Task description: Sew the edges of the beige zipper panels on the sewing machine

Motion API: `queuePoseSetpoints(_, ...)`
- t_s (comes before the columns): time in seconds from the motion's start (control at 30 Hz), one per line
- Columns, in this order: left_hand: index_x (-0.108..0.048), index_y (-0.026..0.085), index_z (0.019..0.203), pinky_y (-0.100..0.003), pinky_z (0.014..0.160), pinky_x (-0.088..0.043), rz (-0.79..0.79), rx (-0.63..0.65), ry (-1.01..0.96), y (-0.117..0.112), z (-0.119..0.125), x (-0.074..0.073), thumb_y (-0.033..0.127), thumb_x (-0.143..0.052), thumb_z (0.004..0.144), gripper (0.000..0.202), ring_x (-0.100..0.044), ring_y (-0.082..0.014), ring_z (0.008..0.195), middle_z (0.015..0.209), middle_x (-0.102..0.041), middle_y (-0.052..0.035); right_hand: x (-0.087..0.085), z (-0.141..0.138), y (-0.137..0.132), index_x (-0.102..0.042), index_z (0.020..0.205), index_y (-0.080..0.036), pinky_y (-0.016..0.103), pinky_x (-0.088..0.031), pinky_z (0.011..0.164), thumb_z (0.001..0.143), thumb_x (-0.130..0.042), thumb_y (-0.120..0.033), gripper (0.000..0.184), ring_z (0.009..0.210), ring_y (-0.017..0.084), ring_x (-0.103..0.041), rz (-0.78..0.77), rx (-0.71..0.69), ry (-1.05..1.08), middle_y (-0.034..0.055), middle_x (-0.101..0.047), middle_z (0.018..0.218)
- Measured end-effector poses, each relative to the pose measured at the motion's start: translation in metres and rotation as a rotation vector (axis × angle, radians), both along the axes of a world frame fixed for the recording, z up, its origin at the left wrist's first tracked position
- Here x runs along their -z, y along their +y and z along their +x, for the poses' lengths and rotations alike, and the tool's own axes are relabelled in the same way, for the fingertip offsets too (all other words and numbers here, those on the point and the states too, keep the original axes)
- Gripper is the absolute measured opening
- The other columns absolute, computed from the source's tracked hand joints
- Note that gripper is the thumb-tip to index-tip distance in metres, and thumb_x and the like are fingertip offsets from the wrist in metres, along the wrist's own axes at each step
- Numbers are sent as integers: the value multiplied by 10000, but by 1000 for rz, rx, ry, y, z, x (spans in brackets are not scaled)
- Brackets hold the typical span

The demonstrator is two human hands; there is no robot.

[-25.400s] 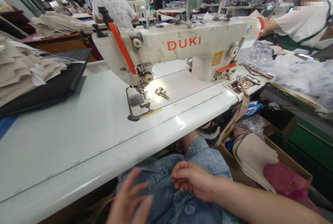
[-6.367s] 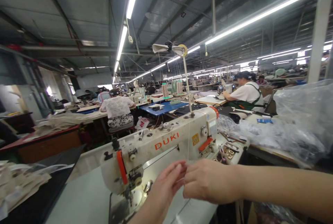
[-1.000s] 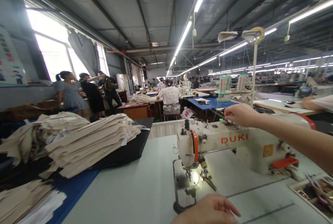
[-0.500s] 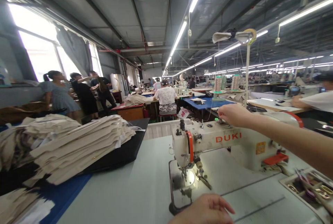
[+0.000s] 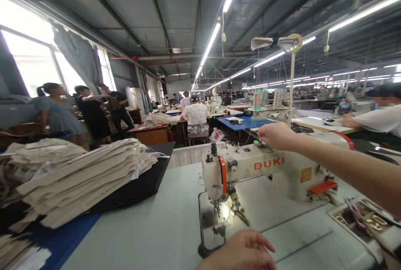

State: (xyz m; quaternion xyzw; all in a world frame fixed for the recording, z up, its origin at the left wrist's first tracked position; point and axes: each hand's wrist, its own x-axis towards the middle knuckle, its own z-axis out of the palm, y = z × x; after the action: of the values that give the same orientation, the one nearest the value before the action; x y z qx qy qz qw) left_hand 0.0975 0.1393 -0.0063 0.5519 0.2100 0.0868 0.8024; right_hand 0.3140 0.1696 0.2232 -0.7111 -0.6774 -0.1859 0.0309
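- White table (image 5: 150, 228) fills the bottom of the frame. The left hand (image 5: 238, 253) is at its near edge, bottom centre, open with fingers spread.
- Just behind that hand stands the cream sewing machine (image 5: 272, 165), right of centre.
- The right hand (image 5: 275, 135) touches the machine's top with its fingers curled. I cannot tell if it pinches anything.
- Beige cloth pile (image 5: 78, 174) sits at the left.
- Thread cones (image 5: 258, 99) stand farther back, above centre.

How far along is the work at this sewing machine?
Done: nothing sewn shows. In hand: the right hand fingers the top of the sewing machine; the left hand lies near the needle plate. Left: no fabric lies on that plate, and the stacked beige pieces sit untouched.
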Motion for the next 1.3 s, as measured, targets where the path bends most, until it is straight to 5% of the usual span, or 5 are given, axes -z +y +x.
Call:
queuePoseSetpoints(0.2,-631,122,832,-301,730,-413,-19,-1,-5,0,1,2,278,-783,505,393,-596,-129,618,687,-675,-34,9,18,-28,-724,866,-221,266,-414,635,853,-510,-242,215,799,215,-668,-37,24,-18,54,-736,874)
queuePoseSetpoints(0.57,-625,136,835,-319,759,-427,9,5,2,-1,-2,-3,402,-858,458,517,-587,-129,620,695,-660,-25,2,-3,-8,-712,844,-206,288,-414,666,851,-515,-202,196,860,242,-662,-37,-60,-44,87,-731,945)
queuePoseSetpoints(0.87,-652,134,845,-379,854,-437,-26,9,-40,0,1,7,511,-897,394,636,-601,-136,639,714,-673,-32,-1,30,-2,-733,806,-220,258,-423,608,818,-510,-274,231,678,188,-647,-92,-5,88,7,-704,694)
queuePoseSetpoints(1.1,-644,120,839,-368,838,-429,-35,7,-42,-1,-3,3,503,-902,398,639,-595,-135,640,718,-659,-41,3,3,-7,-705,832,-213,297,-376,627,834,-510,-223,195,827,241,-649,-49,-91,-59,69,-728,937)
queuePoseSetpoints(1.3,-650,128,856,-362,817,-422,0,52,-46,0,1,4,529,-888,417,641,-590,-137,646,723,-657,-35,6,35,-19,-709,775,-230,254,-389,577,831,-532,-284,194,642,179,-628,-58,-41,83,16,-705,709)
